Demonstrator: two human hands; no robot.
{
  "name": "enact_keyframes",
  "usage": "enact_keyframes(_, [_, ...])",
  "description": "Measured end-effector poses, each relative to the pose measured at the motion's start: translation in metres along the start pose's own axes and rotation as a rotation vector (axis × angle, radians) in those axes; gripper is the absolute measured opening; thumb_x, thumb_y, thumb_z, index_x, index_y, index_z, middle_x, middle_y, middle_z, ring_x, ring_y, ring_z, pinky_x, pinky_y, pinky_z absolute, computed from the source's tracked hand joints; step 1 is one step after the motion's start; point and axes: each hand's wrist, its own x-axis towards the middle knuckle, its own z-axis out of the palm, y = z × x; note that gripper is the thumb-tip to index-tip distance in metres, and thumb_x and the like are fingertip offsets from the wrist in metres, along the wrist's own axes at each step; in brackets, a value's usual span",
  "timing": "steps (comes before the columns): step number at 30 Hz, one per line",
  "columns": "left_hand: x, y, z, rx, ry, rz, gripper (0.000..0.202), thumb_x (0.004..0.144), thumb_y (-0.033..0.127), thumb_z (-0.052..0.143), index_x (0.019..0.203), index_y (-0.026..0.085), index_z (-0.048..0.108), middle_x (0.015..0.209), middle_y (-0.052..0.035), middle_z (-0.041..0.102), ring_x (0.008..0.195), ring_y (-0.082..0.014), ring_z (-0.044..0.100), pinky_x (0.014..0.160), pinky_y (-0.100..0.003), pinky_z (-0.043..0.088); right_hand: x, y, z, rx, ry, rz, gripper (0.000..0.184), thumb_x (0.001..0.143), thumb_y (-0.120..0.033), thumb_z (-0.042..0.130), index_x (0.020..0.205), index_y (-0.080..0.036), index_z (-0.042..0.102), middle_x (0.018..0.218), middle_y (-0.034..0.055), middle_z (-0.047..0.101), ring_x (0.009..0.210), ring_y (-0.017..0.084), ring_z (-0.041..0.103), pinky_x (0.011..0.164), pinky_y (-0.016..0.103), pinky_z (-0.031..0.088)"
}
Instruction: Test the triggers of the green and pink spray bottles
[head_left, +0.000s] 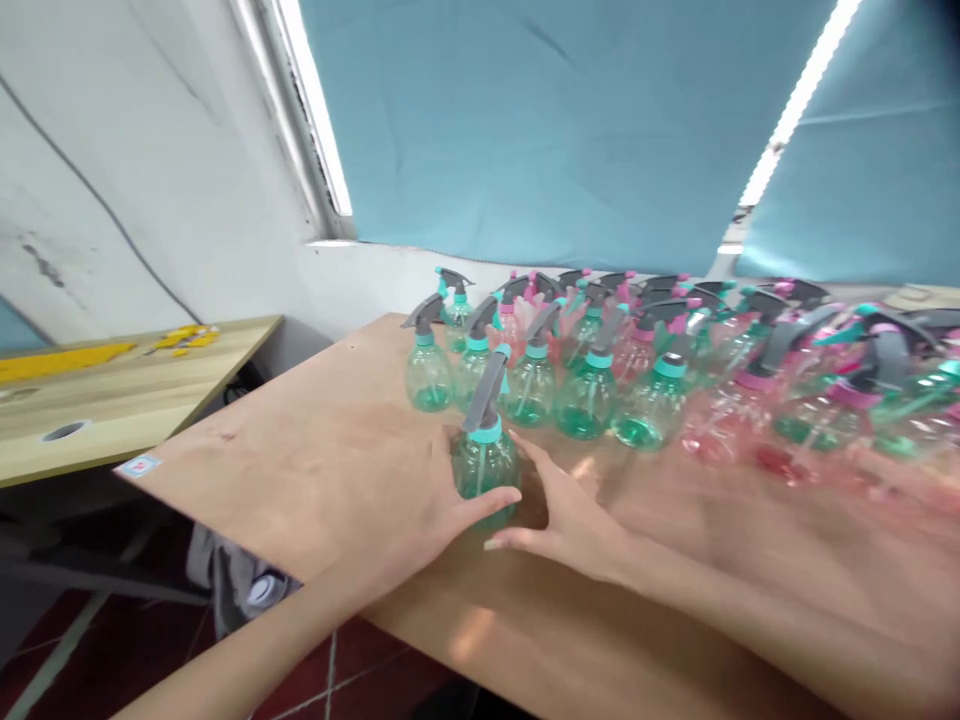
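Observation:
A green see-through spray bottle with a grey trigger head and a turquoise collar stands upright on the wooden table, between my hands. My left hand is curled round its left side, the thumb across the front and the fingers partly hidden behind. To its right, my right hand has thumb and fingers spread apart, with a small gap to the bottle. Just beyond stand more green spray bottles, the nearest being one behind the held bottle and another to the right.
Several pink spray bottles crowd the right side, mixed with green ones. The wooden table has a small sticker at its left corner. A second table with yellow pieces stands at left. Blue sheeting covers the window.

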Motion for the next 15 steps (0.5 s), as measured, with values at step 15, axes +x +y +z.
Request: enact_keyframes(15, [0.031,0.119,0.067,-0.378,-0.410,0.211,0.063,0.073,0.052,0.072,0.123,0.025,0.045,0.125,-0.0117,0.058,0.116,-0.0366,0.056,0.093,-0.058,0.049,-0.093,0.015,-0.098,0.185,0.146,0.059,0.078,0.074,-0.034,0.078,0.137,-0.028,0.034,0.129,0.0077,0.058,0.113,0.027,0.061,0.090,0.042,0.055])
